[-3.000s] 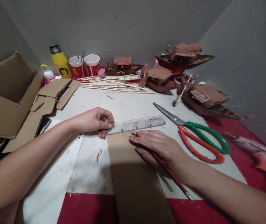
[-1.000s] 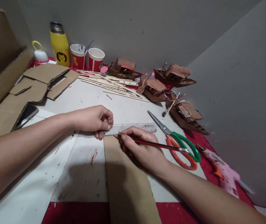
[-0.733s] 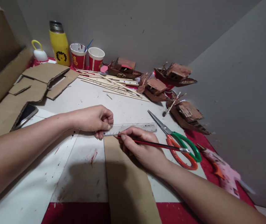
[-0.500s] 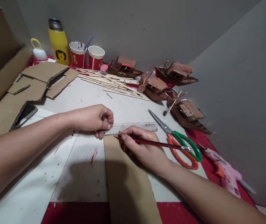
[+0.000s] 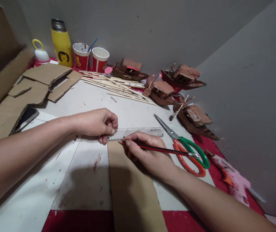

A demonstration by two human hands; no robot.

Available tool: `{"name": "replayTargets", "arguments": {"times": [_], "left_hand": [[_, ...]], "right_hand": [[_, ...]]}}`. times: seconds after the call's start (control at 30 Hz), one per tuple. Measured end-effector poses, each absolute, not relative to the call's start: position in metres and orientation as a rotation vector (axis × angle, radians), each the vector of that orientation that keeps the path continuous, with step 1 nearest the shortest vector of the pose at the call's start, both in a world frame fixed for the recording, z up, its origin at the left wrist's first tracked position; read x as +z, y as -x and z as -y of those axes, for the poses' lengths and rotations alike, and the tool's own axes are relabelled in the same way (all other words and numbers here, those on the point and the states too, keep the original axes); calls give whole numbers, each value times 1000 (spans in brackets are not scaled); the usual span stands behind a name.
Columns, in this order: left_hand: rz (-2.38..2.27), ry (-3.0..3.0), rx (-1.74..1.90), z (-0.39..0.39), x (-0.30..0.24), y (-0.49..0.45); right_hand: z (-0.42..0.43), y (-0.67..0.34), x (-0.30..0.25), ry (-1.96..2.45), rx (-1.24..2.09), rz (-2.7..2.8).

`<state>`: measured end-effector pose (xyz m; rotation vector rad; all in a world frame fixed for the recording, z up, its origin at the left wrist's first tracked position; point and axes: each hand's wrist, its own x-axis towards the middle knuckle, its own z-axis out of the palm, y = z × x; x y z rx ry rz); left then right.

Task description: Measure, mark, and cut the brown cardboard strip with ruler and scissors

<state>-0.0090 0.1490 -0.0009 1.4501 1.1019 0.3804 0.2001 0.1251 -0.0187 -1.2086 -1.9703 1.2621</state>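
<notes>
My left hand [image 5: 100,121] pinches a straight clear-plastic ruler [image 5: 125,132], probably light and stiff, by its end; my right hand [image 5: 149,159] grips a slim red-and-black pencil [image 5: 159,149].

Left hand [image 5: 96,121] bare. Left forearm [image 5: 33,149] uncovered out to the left edge, broadening smoothly toward the near side. Right hand [image 5: 152,161] bare, thumbnail [image 5: 127,142] showing. Right forearm [image 5: 200,193] uncovered toward near right, narrowing handward.
</notes>
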Motion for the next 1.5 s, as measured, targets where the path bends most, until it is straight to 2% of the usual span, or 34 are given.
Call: {"name": "replayTargets", "arguments": {"times": [1.5], "left_hand": [[-1074, -1459, 400, -149, -3, 9]], "right_hand": [[-125, -202, -17, 1199, 1286, 1988]]}}
